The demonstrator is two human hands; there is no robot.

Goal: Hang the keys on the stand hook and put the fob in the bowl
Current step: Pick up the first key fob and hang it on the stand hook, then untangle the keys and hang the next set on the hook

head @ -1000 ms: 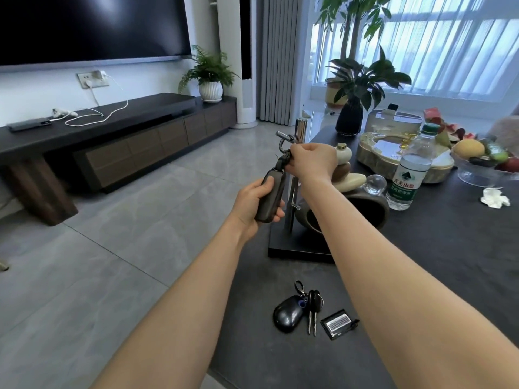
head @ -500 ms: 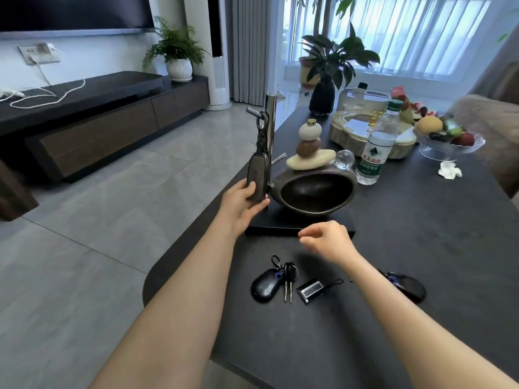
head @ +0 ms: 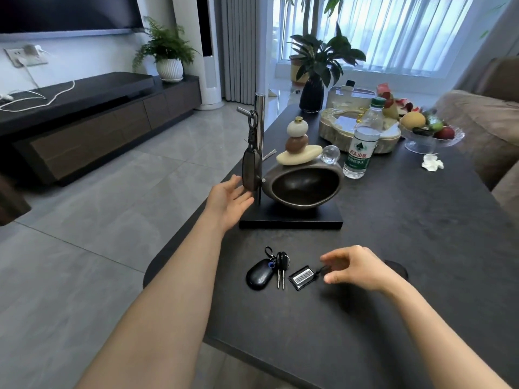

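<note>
Fob point(head: 304, 277) near table point(head: 179, 248) edge

Daylight pours through the sheer white curtains point(head: 393, 32) at the far window and washes them out. The glossy grey floor tiles point(head: 92, 220) carry a soft sheen, and the dark matte tabletop point(head: 407, 248) holds faint shadows. The wide lens bends straight lines near the edges; the right hand point(head: 356, 268) looks slightly blurred.

Head-worn view, forward-down over table point(head: 393, 248)
</note>
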